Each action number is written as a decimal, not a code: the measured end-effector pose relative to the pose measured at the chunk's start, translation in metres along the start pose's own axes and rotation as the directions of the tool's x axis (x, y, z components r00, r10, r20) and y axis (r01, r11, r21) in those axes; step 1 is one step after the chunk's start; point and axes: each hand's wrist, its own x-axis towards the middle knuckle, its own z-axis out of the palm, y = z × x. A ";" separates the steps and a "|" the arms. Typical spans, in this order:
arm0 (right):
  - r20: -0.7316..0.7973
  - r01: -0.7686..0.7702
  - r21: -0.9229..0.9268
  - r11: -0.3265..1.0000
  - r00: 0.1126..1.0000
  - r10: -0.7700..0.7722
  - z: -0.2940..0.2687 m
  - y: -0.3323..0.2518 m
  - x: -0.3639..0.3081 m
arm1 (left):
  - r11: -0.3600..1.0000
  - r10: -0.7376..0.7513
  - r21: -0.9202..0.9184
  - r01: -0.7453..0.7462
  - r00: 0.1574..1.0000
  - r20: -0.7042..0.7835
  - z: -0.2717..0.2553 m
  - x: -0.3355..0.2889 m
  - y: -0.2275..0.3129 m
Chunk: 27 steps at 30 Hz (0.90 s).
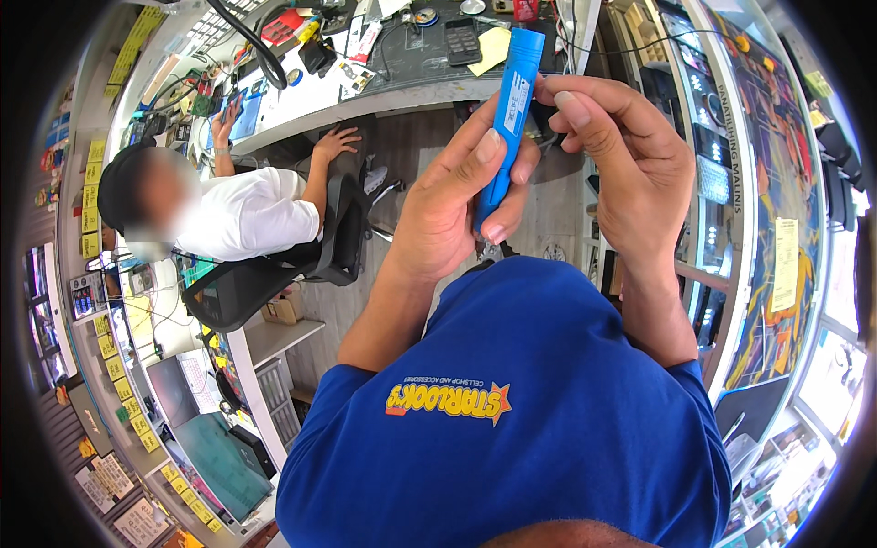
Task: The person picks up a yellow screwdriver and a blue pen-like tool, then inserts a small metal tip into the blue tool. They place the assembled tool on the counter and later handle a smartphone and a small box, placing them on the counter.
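Note:
My left hand [443,201] is closed around a thick blue pen-shaped tool [523,66], which has a pale printed label on its side. The tool stands nearly upright in the picture, leaning slightly right, with its wide end toward the workbench. Close to the right of its label is my right hand [630,164], thumb and bent fingers brought together. Whatever those fingertips hold, if anything, is too small to make out. Both hands are raised in front of my blue shirt.
A seated person [251,215] in a white shirt is at the left on a black office chair [343,228]. The cluttered workbench [411,91] ahead bears a phone [463,42], a yellow paper [491,51] and small tools. A glass display case [713,183] stands at right.

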 end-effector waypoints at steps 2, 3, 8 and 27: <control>0.009 0.001 -0.003 1.000 1.000 -0.001 0.000 0.000 0.001 | 1.000 0.005 -0.029 -0.005 1.000 0.008 0.000 -0.001 0.000; 0.009 0.001 0.002 1.000 1.000 -0.001 0.000 0.000 0.001 | 0.999 0.006 -0.048 -0.006 1.000 0.018 0.000 0.000 0.000; 0.015 -0.009 0.025 1.000 1.000 0.008 0.000 0.001 0.002 | 0.994 0.008 -0.108 0.000 0.997 0.079 -0.001 0.001 -0.001; 0.231 -0.402 0.616 0.678 0.914 0.333 -0.043 0.020 -0.001 | 0.968 0.101 -0.236 -0.082 0.992 0.071 -0.023 0.010 -0.007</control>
